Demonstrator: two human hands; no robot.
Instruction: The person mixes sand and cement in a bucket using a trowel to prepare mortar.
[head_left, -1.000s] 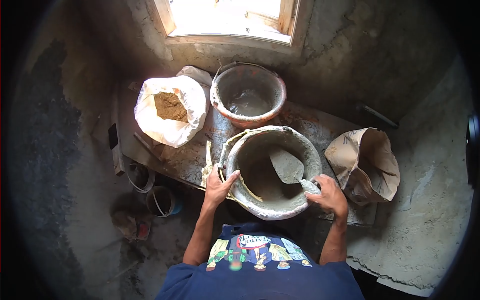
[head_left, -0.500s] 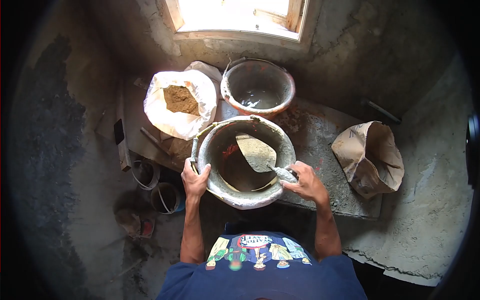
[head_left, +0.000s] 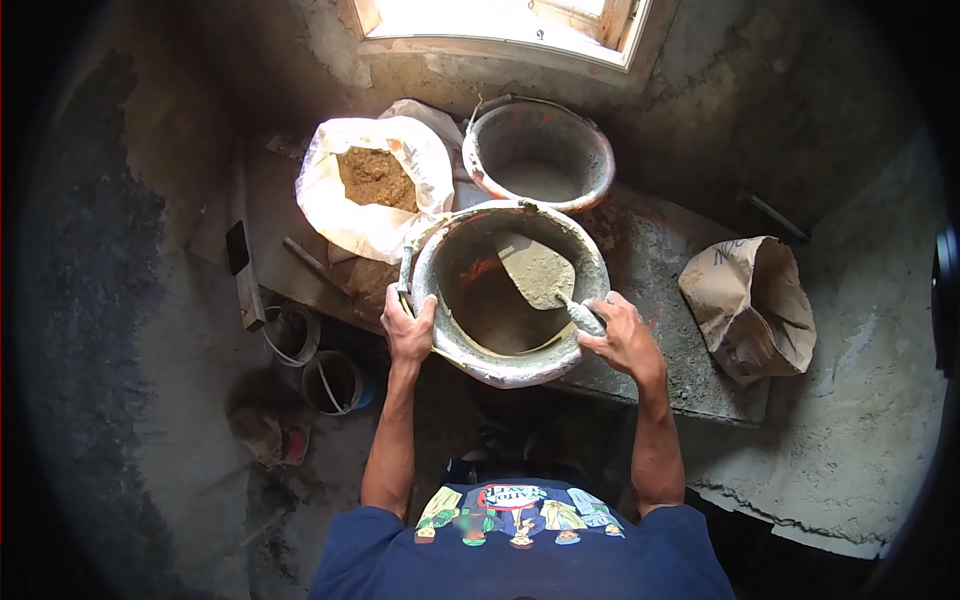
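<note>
Bucket [head_left: 505, 372], caked grey with mortar, now sits tight against the white sack [head_left: 330, 205] of sand, its rim meeting the sack's edge; a second ago it stood clear of the sack. The left hand [head_left: 408, 330] keeps its fingers curled shut over the rim on the side nearest the sack. On the side away from the sack, the right hand [head_left: 625, 340] still wraps its fingers around the handle of the trowel [head_left: 540, 270], whose blade lies inside the bucket. A second bucket [head_left: 540, 150] stands just beside the sack.
</note>
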